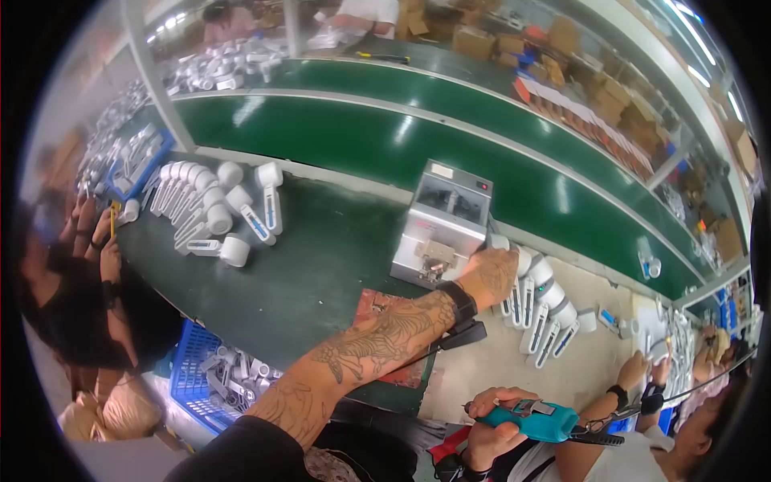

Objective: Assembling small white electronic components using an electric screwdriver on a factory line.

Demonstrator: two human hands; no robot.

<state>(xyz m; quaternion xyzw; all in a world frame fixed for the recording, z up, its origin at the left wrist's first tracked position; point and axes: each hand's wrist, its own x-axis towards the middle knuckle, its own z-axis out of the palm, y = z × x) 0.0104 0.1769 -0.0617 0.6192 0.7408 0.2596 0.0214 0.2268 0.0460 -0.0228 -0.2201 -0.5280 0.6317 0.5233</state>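
My left hand (489,277), at the end of a bare tattooed forearm, reaches just right of a grey boxy machine (443,225). Its fingers curl over the nearest of several white handheld devices (552,296) with round heads and slim handles; the hand itself hides much of that piece. Low on the right, my right hand (491,434) is wrapped around a teal electric screwdriver (532,421), its tip pointing left. A black strap circles my left wrist. Beneath my forearm lies a worn reddish mat (377,309).
More white devices (197,201) stand grouped on the green table's left. A blue basket (186,361) of parts sits below its edge. Co-workers work at far left (80,305) and right (642,450). A green conveyor (345,136) runs behind a metal rail.
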